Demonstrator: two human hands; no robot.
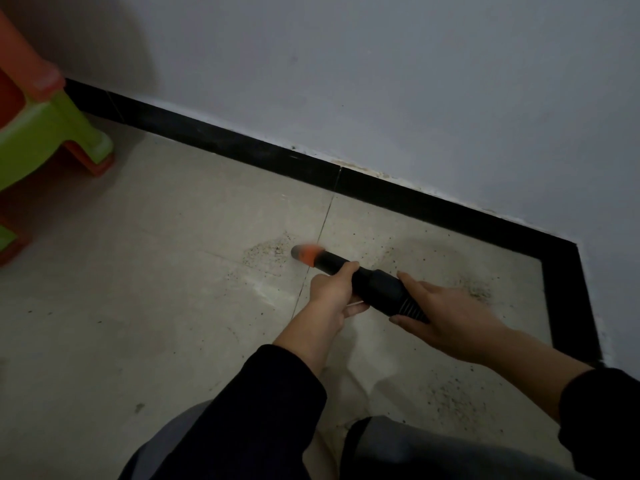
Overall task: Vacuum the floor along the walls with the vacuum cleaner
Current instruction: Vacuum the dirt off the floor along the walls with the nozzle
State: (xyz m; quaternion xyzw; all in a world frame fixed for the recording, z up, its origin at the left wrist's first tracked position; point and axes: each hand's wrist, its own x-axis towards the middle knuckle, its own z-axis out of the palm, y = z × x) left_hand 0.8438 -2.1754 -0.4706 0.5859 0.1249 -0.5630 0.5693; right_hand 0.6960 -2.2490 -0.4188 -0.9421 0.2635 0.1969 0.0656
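Holding the handheld vacuum cleaner point(372, 284) low over the tile floor point(138, 278) | grip of our left hand point(330, 299) clamped round its black tube | grip of our right hand point(450, 317) closed on the ribbed rear, thumb beneath | orange nozzle point(306, 254), blurred, at a dust patch point(265, 254) | black skirting point(242, 144), grey wall point(381, 81) beyond | green-and-orange stools point(45, 133) far left

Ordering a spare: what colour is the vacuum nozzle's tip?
The tip of the black vacuum cleaner is orange, greyish at its mouth; head view.
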